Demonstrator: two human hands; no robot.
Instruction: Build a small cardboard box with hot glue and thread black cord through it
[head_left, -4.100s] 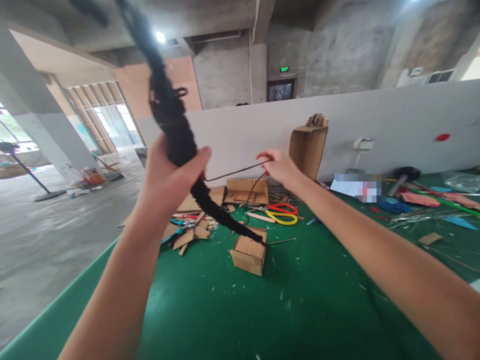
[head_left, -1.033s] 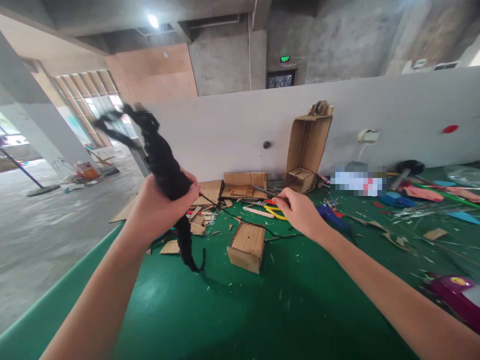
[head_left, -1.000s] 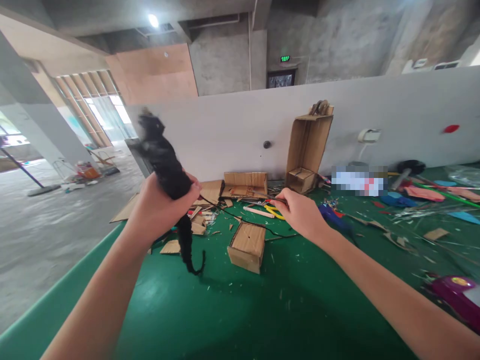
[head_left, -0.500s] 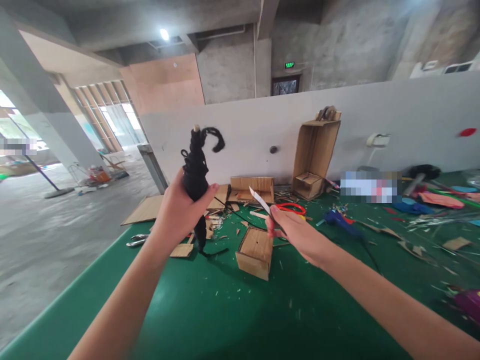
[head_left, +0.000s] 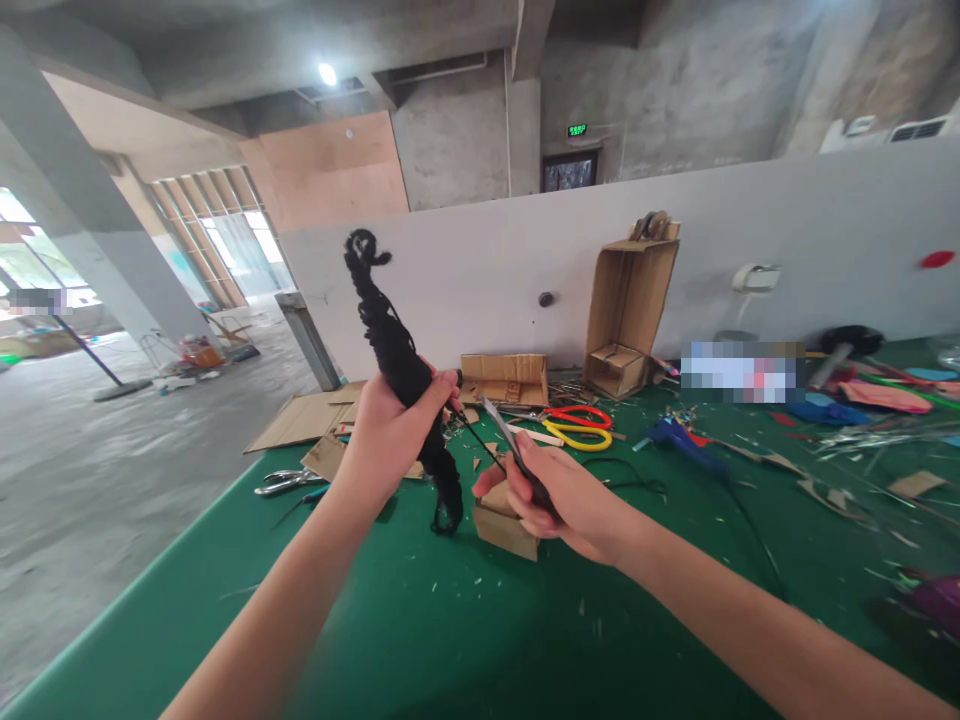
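Observation:
A long spindle of black yarn (head_left: 397, 350) is gripped in my left hand (head_left: 397, 420), its curled top leaning to the left and its lower end hanging above the table. From it a black strand (head_left: 478, 438) runs down to my right hand (head_left: 551, 490). The fingers of that hand are closed round a knife (head_left: 501, 424), blade pointing up and left beside the strand. Whether the blade touches the strand I cannot tell. Below the right hand sits a small cardboard box (head_left: 506, 530), partly covered by the fingers.
Scissors with red and yellow handles (head_left: 581, 430) lie behind my right hand. Metal shears (head_left: 289, 482) rest at the table's left edge. A tall open cardboard box (head_left: 634, 310) stands against the white partition (head_left: 465, 270). Scraps litter the green table (head_left: 480, 650).
The yarn spindle has tilted, its top swinging left and its lower end right. My right hand with the knife has come closer to the left hand, and the strand now stretches between them.

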